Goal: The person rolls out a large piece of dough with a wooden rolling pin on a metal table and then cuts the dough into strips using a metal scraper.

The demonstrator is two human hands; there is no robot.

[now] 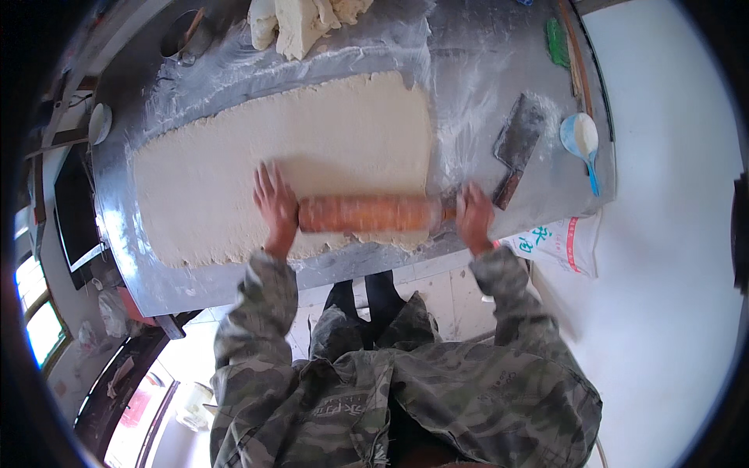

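A wide pale sheet of dough (234,164) lies flat on the metal table, its edges ragged. Across its near right part rests a brown wooden rolling pin (370,214), smeared by motion. At the pin's left end is my left hand (275,207), fingers stretched out and apart over the dough; the handle there is hidden, apparently under the palm. My right hand (473,215) is closed around the right handle, just past the dough's edge, and its fingers are somewhat blurred.
Flour streaks the table (476,47). Right of the dough lie a dark flat scraper (519,132) and a blue-handled scoop of white powder (580,136). More dough (300,27) sits at the far edge, near a metal pot (187,39). A white sack (558,243) stands below.
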